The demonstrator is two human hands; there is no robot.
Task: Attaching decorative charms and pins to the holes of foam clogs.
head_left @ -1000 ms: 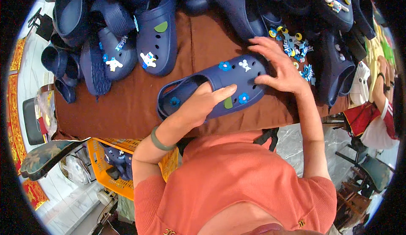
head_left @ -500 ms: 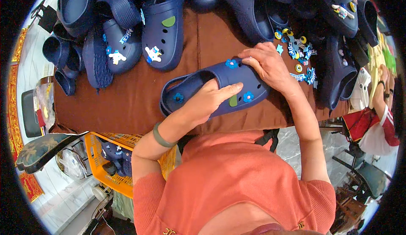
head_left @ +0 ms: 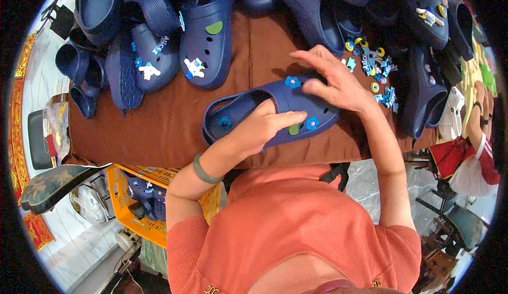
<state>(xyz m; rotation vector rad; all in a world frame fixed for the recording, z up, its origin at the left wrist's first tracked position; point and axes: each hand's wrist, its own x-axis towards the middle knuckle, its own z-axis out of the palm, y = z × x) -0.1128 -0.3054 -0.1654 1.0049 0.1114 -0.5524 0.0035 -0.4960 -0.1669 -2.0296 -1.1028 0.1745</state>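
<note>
A navy foam clog (head_left: 280, 97) lies across the front of the brown-covered table, its toe toward the right. My left hand (head_left: 260, 125) grips it, fingers inside the foot opening and thumb on top. Blue flower charms (head_left: 312, 123) sit on its upper, with another flower (head_left: 225, 122) inside at the heel end. Beside my left thumb a green charm (head_left: 294, 129) is partly covered. Over the clog's toe my right hand (head_left: 334, 82) hovers with fingers apart and nothing seen in them. Loose blue, white and yellow charms (head_left: 375, 64) lie in a pile beyond that hand.
More navy clogs (head_left: 206, 40) crowd the table's far side, several bearing charms. Other clogs (head_left: 423, 90) stand at the right. An orange crate (head_left: 124, 209) holding clogs is below the table at left. At far right another person's arm (head_left: 479, 119) reaches over light-coloured items.
My right hand has lifted off the clog's toe, and its fingers have spread apart. My left hand keeps its hold, with the clog nearly still.
</note>
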